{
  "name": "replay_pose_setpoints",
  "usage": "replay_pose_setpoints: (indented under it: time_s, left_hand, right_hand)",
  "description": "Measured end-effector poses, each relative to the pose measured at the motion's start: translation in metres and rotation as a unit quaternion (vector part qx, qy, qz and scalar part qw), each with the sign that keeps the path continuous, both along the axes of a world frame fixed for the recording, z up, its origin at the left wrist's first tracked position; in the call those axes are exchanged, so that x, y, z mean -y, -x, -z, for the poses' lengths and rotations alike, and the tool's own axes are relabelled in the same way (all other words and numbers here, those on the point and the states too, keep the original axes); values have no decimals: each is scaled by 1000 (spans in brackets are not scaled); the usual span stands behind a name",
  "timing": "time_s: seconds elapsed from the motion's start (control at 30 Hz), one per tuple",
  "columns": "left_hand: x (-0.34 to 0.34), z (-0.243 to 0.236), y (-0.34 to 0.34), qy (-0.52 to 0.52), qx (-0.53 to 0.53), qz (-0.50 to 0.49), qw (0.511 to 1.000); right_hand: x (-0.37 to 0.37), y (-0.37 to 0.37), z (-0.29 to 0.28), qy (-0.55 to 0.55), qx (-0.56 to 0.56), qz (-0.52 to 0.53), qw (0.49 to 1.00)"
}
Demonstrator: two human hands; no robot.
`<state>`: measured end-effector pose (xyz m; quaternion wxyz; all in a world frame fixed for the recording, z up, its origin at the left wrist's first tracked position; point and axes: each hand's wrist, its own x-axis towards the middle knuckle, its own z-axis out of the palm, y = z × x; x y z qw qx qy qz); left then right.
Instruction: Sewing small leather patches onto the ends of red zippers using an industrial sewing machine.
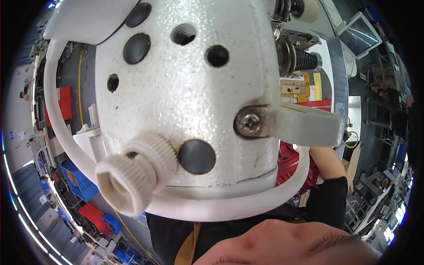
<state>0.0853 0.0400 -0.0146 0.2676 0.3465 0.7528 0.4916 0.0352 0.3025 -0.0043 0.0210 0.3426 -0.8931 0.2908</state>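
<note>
The white head of a sewing machine fills most of the head view, very close. Behind it lies red cloth with pale zip-like lines, only partly showing. My bare right forearm, below a black sleeve, reaches toward this cloth. The machine hides my right hand, so its fingers and anything in them do not show. My left hand is out of sight too. A white lever sticks out from the machine's right side, above the forearm.
A white tube curves round the machine's lower edge, beside a ridged white knob. Spring tension dials jut out at right. Blue bins and a red bin stand at left. A screen is at upper right.
</note>
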Motion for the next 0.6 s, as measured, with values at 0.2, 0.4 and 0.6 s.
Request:
replay_pose_setpoints:
  time_s: [0.2,0.4,0.6]
  left_hand:
    - [-2,0,1,23,3,-9,1000]
    - [-1,-21,13,92,-44,16,995]
    - [-2,-35,27,130,-90,62,985]
  right_hand:
    - [-2,-1,0,-22,-2,7,1000]
    - [0,1,0,-9,2,0,1000]
    - [-4,-2,3,-15,-6,8,1000]
